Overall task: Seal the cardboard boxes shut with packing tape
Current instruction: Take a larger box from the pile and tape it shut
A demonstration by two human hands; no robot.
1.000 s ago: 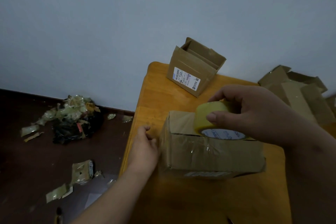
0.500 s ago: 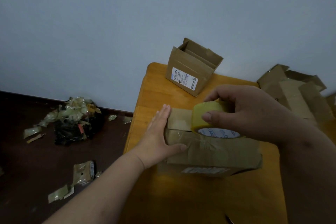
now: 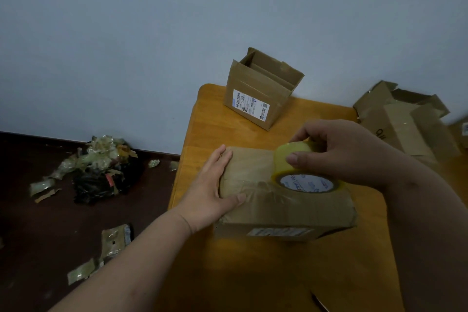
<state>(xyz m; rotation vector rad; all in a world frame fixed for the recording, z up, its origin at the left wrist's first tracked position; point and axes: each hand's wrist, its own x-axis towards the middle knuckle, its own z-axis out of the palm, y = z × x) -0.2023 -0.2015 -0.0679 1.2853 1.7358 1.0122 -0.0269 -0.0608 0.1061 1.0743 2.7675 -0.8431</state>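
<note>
Near the left edge of the surface (image 3: 202, 114) lies the closed box (image 3: 286, 205), its long axis running left to right. The left hand (image 3: 212, 185) presses flat, fingers straight, on its left end. The right hand (image 3: 349, 152) grips the tape roll (image 3: 291, 159) on the box top, so the tape's run lies rightward along that axis.

Your closed box (image 3: 286, 200) fills the middle of the counter (image 3: 202, 119), with both hands (image 3: 210, 185) on it. Bare counter lies along the near edge and between that box and the open box (image 3: 260, 88) at the far left corner. Loose cardboard (image 3: 405, 119) crowds the far right corner. Tape scraps (image 3: 101, 159) litter the floor (image 3: 38, 223) beyond the left edge.
</note>
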